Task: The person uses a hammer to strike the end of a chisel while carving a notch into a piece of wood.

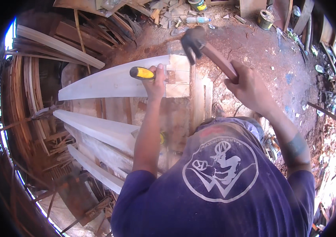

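The yellow-and-black-handled chisel (142,73), its blade hidden by the fingers, sits in the left hand (158,81), over the pale tapered plank (112,81) near its cut end (177,75). That end, just right of the left hand, shows bare wood in several sections. Beyond and to the right, the right hand (249,85) grips the claw hammer (219,61), its head apart from both chisel and plank. A blow landing off the handle's butt could catch the left knuckles, since they wrap close beneath it; a tilted blade could skid or split the grain; the plank could shift, as no clamp shows near it. The two hands are well apart, each with fingers curled tight around its tool, no gap visible. Nearer the body than the left hand lies another pale plank (96,124); far beyond the hands are a plastic bottle (198,19) and a tin can (266,19).
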The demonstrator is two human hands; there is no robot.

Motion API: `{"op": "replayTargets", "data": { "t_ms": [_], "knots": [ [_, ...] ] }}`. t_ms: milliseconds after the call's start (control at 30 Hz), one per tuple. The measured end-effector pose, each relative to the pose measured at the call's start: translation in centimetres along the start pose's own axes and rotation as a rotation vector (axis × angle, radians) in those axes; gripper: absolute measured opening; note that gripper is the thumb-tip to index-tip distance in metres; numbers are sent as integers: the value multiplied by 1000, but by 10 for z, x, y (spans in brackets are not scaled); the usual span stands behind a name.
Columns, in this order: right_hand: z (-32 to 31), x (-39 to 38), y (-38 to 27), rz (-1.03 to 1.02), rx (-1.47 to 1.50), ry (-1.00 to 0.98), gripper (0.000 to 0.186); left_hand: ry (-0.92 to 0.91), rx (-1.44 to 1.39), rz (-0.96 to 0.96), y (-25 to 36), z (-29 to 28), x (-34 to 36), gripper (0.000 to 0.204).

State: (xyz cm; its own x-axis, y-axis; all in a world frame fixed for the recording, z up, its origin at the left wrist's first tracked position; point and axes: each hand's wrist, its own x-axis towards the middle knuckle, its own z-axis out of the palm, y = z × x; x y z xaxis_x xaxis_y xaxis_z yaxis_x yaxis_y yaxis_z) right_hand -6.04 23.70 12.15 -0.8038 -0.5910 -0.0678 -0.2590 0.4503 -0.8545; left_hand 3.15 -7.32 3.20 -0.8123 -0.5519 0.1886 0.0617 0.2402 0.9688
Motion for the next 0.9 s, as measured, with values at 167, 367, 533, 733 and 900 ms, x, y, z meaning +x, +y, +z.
{"op": "replayTargets", "data": {
  "t_ms": [167,367,533,733,900],
  "knots": [
    [-36,38,-59,-501,-255,198,14,-10,-32,3,3,-1,-1,41],
    [-47,55,-134,-806,-249,384,20,-32,-64,-7,6,-6,-4,42],
    [5,43,-96,-456,-606,-188,32,7,73,95,8,7,-1,35],
    [-42,50,-137,-594,-345,112,38,-94,2,42,10,0,-8,30],
    [4,41,-76,-574,-300,19,41,-158,-51,34,-6,-7,1,24]
  ]
}}
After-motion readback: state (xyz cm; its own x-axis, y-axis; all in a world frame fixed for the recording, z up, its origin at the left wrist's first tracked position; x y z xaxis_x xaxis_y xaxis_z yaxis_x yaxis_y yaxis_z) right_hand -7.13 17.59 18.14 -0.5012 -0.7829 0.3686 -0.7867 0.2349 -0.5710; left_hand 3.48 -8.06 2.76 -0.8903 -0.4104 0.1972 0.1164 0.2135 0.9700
